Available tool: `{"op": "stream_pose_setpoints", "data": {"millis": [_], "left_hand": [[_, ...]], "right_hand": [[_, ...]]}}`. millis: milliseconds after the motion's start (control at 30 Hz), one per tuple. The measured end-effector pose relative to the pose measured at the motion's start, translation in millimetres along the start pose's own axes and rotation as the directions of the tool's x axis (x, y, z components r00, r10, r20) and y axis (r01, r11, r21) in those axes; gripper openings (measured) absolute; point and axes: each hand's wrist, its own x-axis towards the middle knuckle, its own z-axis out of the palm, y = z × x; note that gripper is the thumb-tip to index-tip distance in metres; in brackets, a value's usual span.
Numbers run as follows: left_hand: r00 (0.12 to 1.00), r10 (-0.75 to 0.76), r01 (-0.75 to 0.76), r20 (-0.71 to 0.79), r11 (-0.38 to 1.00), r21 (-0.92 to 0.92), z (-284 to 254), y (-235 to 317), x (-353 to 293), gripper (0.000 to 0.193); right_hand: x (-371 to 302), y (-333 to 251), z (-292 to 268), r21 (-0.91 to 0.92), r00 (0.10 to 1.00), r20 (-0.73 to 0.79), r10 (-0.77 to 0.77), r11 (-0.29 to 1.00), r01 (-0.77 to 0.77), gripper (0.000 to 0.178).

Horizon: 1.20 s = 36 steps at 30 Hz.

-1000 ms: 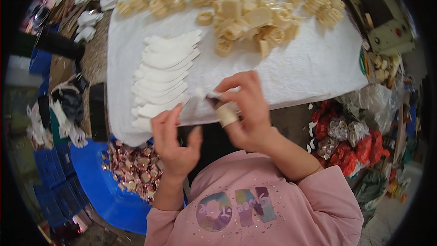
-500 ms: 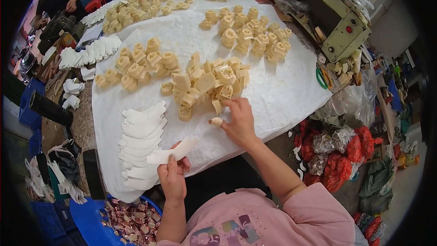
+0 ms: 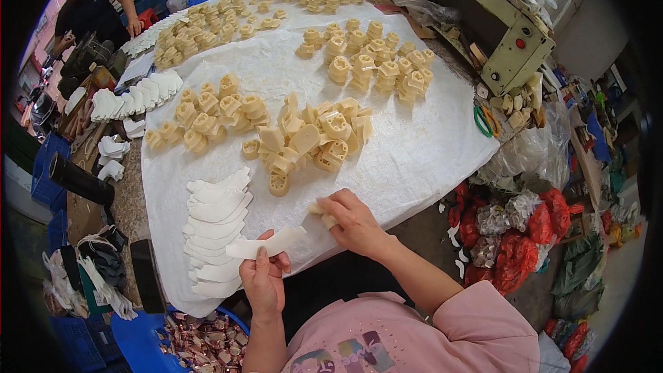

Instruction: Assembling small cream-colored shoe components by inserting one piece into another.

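My left hand (image 3: 264, 280) pinches a curved white strip (image 3: 280, 242) between thumb and fingers, above the table's near edge. Close to the strip's right end, my right hand (image 3: 356, 224) is closed on a small beige plastic piece (image 3: 322, 211), partly hidden by the fingers and smeared by motion. Just beyond my hands lies a loose heap of beige plastic pieces (image 3: 304, 139), some hollow and some tongue-shaped. Left of my left hand, a row of overlapping white strips (image 3: 215, 217) lies on the white sheet (image 3: 407, 145).
Stacked beige pieces (image 3: 362, 69) cover the far table. A green-grey machine (image 3: 507, 62) stands at the right, with rubber rings (image 3: 483, 121) nearby. Below the left edge sits a blue tub (image 3: 135, 337) of shiny scraps. Red bags (image 3: 514, 259) lie at the right. A person (image 3: 97, 0) works far left.
My right hand has drawn back from the heap toward me, bringing a beige piece near the strip. My left hand keeps its hold. The far-left person's arm has reached forward.
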Motion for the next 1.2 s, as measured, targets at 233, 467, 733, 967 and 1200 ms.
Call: {"op": "stream_pose_setpoints", "data": {"millis": [233,467,733,967,1200], "left_hand": [[0.992,0.042,-0.046,-0.116,0.999,-0.029,2.6,-2.5,-1.1,0.035],[0.999,0.019,-0.022,-0.031,0.995,-0.101,2.8,6.1,-0.2,0.037],[0.997,0.065,-0.066,-0.032,0.997,-0.042,17.9,4.2,-16.2,0.034],[0.998,-0.008,0.02,0.058,0.98,-0.197,32.6,15.1,-28.4,0.042],[0.99,0.038,-0.027,0.139,0.996,-0.082,35.9,15.2,-27.9,0.045]], "right_hand": [[9.1,-1.0,6.3,-0.147,0.972,-0.119,-0.202,0.972,0.184,0.043],[1.4,-5.0,3.6,0.358,0.985,-0.149,0.089,0.933,-0.03,0.034],[-1.0,-63.0,4.8,0.48,0.94,-0.228,-0.252,0.811,0.334,0.04],[-2.0,-58.8,21.3,0.337,0.833,-0.385,-0.398,0.779,0.528,0.047],[-2.6,-56.1,25.2,0.364,0.829,-0.426,-0.361,0.771,0.523,0.046]]}}
